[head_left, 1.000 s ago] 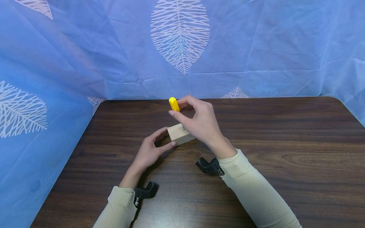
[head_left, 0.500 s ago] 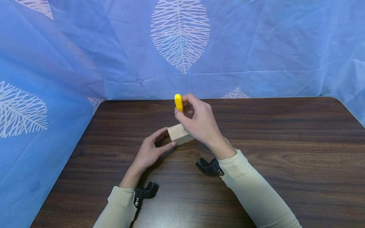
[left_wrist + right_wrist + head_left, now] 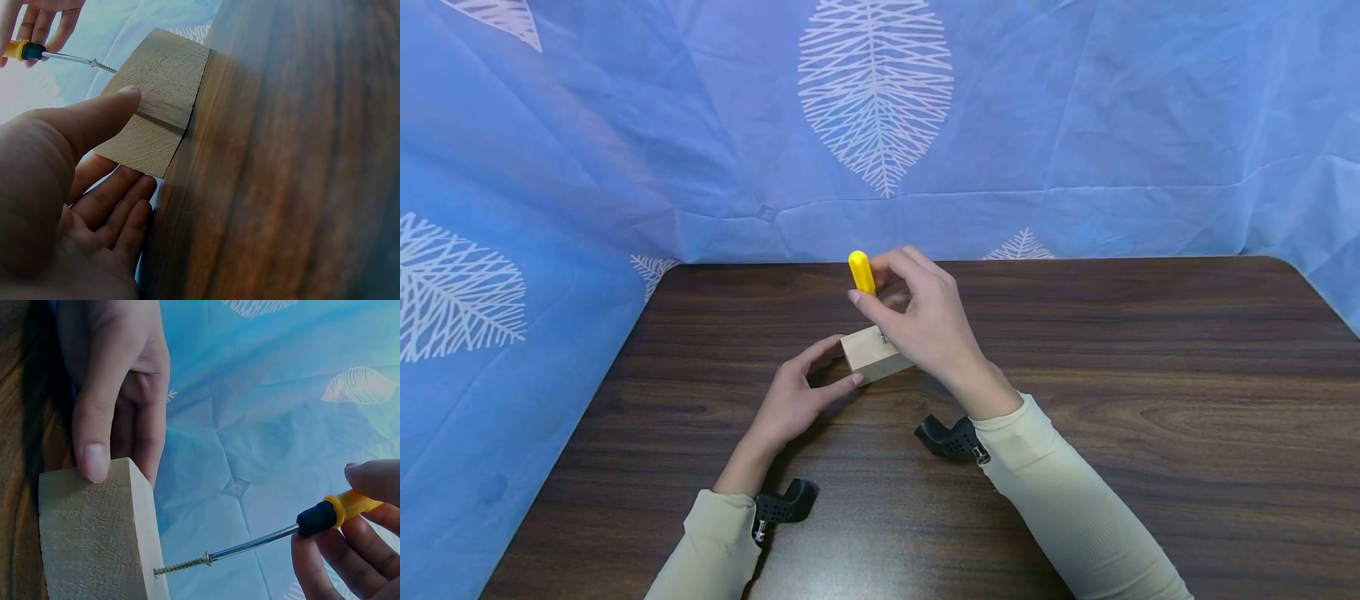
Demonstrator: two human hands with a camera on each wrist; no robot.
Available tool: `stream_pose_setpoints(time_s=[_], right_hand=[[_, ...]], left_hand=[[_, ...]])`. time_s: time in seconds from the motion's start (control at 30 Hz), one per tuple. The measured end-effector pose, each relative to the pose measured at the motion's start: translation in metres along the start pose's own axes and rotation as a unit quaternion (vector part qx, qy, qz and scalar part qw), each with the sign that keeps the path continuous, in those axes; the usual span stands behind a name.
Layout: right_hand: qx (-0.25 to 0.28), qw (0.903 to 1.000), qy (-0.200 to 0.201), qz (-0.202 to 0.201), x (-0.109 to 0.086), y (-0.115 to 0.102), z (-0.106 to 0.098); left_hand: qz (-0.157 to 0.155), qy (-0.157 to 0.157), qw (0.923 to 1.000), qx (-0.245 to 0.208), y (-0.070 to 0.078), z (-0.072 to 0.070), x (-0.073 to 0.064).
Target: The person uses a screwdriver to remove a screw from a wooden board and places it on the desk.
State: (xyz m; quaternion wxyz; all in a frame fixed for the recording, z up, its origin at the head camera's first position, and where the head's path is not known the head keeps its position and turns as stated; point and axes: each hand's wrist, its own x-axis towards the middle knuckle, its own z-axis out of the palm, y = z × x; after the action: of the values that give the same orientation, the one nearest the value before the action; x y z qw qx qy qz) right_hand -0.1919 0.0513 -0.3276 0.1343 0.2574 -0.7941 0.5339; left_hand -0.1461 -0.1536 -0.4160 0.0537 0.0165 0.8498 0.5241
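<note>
A pale wooden block [image 3: 874, 357] lies on the table, held at its left end between the thumb and fingers of my left hand [image 3: 790, 396]. My right hand [image 3: 928, 321] grips a screwdriver by its yellow and black handle [image 3: 862, 272], above the block. In the right wrist view the screwdriver's metal shaft [image 3: 256, 542] meets the head of a screw [image 3: 181, 567]. The screw's tip is in the block's top face, and most of its thread shows. From the left wrist view, the screw [image 3: 103, 65] stands out of the block [image 3: 159, 87], in line with the shaft.
The dark wood-grain table [image 3: 1120, 417] extends to both sides of the hands. Behind it hangs a blue cloth [image 3: 715, 117] with white leaf patterns. Black camera mounts [image 3: 786, 502] sit at both wrists, near the cream sleeves [image 3: 1067, 492].
The screwdriver handle tilts right, then partly back left, as my right thumb and fingers shift on it. My left hand and the block stay in place.
</note>
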Motion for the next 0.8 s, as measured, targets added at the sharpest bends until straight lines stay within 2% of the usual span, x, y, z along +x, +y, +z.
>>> stream_pose_setpoints(time_s=[0.23,0.57,0.8], right_hand=[[0.004,1.0,-0.002,0.002,-0.0002,0.0005,-0.0001],[0.015,0.9995,-0.006,0.028,0.0004,-0.0027,-0.0009],[0.018,0.9998,0.0,0.013,0.0008,-0.0006,0.0]], left_hand=[[-0.002,0.0,1.0,-0.004,0.0012,0.0001,-0.0004],[0.004,-0.001,1.0,-0.006,0.0008,0.0004,-0.0002],[-0.003,0.0,1.0,-0.007,0.001,0.0003,-0.0003]])
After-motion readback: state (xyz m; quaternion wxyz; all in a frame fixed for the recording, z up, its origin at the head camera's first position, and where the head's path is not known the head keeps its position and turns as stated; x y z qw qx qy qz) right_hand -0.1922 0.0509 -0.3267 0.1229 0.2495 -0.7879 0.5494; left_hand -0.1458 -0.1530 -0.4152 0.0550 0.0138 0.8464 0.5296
